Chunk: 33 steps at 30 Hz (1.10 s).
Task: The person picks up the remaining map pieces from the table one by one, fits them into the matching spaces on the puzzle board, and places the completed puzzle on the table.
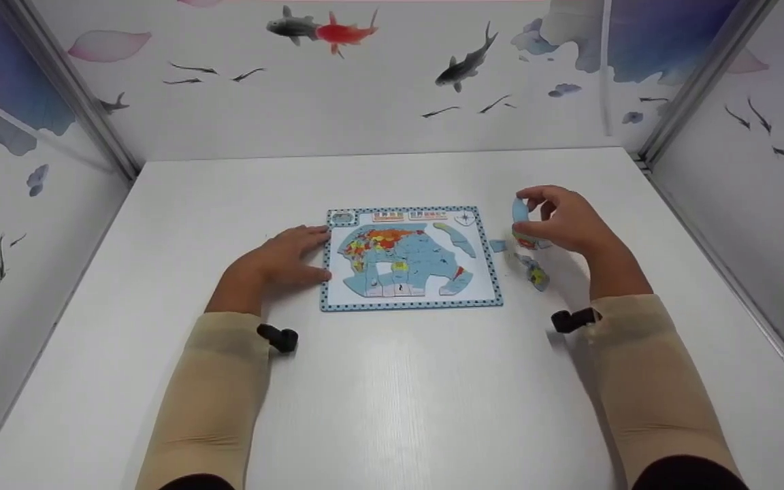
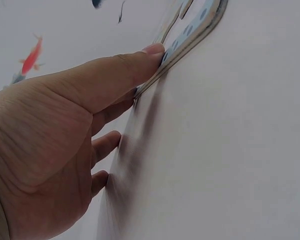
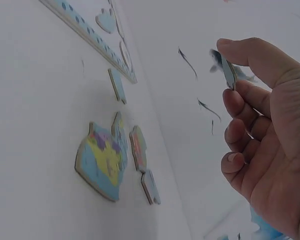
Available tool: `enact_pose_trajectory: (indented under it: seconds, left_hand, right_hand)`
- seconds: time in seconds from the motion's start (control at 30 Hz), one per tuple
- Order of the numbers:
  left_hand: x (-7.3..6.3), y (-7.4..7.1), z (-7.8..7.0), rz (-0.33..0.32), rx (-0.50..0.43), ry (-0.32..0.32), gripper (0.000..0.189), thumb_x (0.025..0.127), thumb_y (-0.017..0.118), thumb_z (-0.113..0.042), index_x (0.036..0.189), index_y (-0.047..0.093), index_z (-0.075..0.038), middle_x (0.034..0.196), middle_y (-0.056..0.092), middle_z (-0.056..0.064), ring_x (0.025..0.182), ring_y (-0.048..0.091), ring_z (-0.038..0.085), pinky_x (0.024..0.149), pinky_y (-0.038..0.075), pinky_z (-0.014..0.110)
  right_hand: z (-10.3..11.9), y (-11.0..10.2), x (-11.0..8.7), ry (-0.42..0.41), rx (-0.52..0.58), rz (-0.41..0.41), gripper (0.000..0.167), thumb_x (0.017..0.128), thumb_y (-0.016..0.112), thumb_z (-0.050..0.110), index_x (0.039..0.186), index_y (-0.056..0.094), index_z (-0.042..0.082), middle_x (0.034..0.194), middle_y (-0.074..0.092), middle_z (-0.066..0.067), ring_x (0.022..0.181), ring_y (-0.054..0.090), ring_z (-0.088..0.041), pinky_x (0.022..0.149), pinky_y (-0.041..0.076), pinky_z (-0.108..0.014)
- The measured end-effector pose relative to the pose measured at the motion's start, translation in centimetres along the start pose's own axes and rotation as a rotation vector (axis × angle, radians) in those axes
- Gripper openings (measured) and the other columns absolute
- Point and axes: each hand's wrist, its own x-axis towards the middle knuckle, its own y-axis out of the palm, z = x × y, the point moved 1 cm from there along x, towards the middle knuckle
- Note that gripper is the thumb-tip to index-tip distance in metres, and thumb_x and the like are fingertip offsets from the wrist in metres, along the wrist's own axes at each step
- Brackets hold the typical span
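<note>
A world map puzzle board (image 1: pixel 412 305) with a dotted blue border lies on the table, many of its pieces set in and white gaps at the lower middle and upper right. My left hand (image 1: pixel 286 258) touches the board's left edge, thumb (image 2: pixel 135 70) and fingertips resting along the border. To the right of the board, my right hand (image 1: pixel 564 221) pinches a light blue puzzle piece (image 3: pixel 229 72) between thumb and fingers, raised above the table. Below that hand lie several loose pieces, among them a yellow, purple and blue one (image 3: pixel 101 162) and a small blue one (image 1: pixel 497 246).
The white table (image 1: pixel 392 395) is bounded by a back wall (image 1: pixel 378 116) and side walls printed with fish and petals. A red-and-blue piece (image 3: pixel 138 149) and a pale piece (image 3: pixel 150 187) lie close together in the right wrist view. Black wrist cameras sit on both sleeves.
</note>
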Motion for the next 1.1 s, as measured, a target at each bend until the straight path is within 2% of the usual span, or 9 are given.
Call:
enact_pose_trajectory:
  seconds: [0.33,0.43,0.6,0.8,1.1]
  left_hand:
    - [0.4,0.0,0.2,0.006,0.007,0.015,0.089,0.092,0.077,-0.059,0.166,0.028,-0.051,0.181,0.017,-0.013,0.171,0.006,0.029,0.135,0.016,0.065]
    - [0.3,0.1,0.2,0.008,0.004,0.0,0.089,0.092,0.078,-0.06,0.166,0.029,-0.052,0.181,0.017,-0.013,0.171,0.006,0.028,0.135,0.016,0.065]
    - [0.3,0.0,0.0,0.014,0.034,0.009,0.09,0.093,0.076,-0.058,0.168,0.028,-0.048,0.181,0.018,-0.01,0.171,0.007,0.03,0.135,0.016,0.065]
    - [0.5,0.0,0.1,0.019,0.037,0.017,0.09,0.094,0.076,-0.058,0.168,0.027,-0.047,0.182,0.017,-0.009,0.171,0.007,0.031,0.135,0.017,0.066]
    - [0.4,-0.2,0.0,0.019,0.04,0.024,0.089,0.094,0.075,-0.06,0.168,0.027,-0.047,0.182,0.017,-0.01,0.171,0.006,0.03,0.135,0.016,0.066]
  right_hand:
    - [3.8,2.3,0.6,-0.028,0.026,0.06,0.065,0.088,0.088,0.041,0.147,0.063,0.029,0.132,0.061,-0.006,0.105,0.055,-0.026,0.074,0.058,-0.029]
    - [4.6,3.1,0.7,-0.059,0.012,0.066,0.063,0.088,0.088,0.04,0.146,0.064,0.029,0.131,0.063,-0.007,0.106,0.055,-0.025,0.077,0.055,-0.031]
    - [5.9,4.2,0.8,-0.124,0.025,0.065,0.061,0.088,0.088,0.036,0.144,0.066,0.026,0.127,0.064,-0.007,0.105,0.054,-0.024,0.081,0.052,-0.035]
    - [6.9,4.9,0.7,-0.148,0.03,0.071,0.061,0.088,0.089,0.035,0.143,0.067,0.025,0.12,0.065,-0.001,0.103,0.054,-0.023,0.079,0.052,-0.035]
    - [8.7,5.9,0.9,-0.173,0.055,0.088,0.062,0.085,0.09,0.034,0.142,0.068,0.024,0.123,0.067,-0.009,0.1,0.056,-0.024,0.076,0.053,-0.033]
